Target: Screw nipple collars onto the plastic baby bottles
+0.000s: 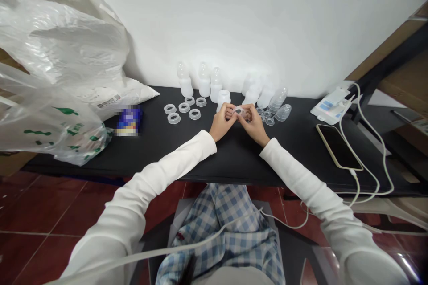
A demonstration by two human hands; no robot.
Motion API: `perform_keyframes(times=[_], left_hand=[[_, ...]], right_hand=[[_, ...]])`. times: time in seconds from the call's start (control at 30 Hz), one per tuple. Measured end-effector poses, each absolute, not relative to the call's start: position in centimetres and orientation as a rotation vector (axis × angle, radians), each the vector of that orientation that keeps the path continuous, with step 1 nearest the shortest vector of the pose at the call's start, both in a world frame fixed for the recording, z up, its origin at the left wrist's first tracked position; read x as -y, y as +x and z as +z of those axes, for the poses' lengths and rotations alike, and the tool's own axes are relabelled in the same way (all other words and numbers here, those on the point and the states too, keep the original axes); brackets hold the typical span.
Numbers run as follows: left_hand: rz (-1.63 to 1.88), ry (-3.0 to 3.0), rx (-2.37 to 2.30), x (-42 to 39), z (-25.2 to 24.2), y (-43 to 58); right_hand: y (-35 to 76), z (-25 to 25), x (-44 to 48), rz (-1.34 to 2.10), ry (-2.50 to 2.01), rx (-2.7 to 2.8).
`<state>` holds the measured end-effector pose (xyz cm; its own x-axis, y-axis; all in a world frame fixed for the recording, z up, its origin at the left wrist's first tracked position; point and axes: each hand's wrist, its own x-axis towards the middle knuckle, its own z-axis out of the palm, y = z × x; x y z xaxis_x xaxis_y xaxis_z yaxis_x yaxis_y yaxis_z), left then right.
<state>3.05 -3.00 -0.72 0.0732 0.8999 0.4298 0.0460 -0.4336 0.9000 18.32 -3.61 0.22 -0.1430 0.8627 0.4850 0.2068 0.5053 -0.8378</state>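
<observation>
checked lap (pixel 230 227) | left hand (pixel 221 124) and right hand (pixel 254 125) pinch one clear ring (pixel 238 111) | bag label (pixel 109 101) unreadable

Person seated at a black rectangular tabletop (pixel 234 162). The left hand (pixel 221 124) and right hand (pixel 255 125) meet at its middle, fingertips pinching a small translucent plastic ring (pixel 238 110) between them. At the far edge stands a row of translucent plastic bottles (pixel 203 81). Loose translucent collar rings (pixel 183 107) lie to the left, and a dark flat smartphone (pixel 338 146) lies to the right.
</observation>
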Motion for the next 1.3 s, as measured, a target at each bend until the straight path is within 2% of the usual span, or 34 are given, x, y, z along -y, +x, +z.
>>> perform_keyframes(times=[0.5,0.83,1.17,1.3], left_hand=[[1.431,1.521,-0.905,3.4,-0.5,3.3],[1.458,1.689,-0.959,3.9,-0.1,3.2],[1.732,1.837,-0.866,3.2,-0.6,2.7],[1.775,2.085,-0.933,3.2,-0.5,2.5]], right_hand=[[17.9,0.1,3.8,0.851,-0.907,1.523],[17.9,0.6,4.4,0.582,-0.974,1.616],[18.1,0.5,3.3,1.088,-0.79,1.461],[18.3,0.8,3.1,1.088,-0.812,1.44]])
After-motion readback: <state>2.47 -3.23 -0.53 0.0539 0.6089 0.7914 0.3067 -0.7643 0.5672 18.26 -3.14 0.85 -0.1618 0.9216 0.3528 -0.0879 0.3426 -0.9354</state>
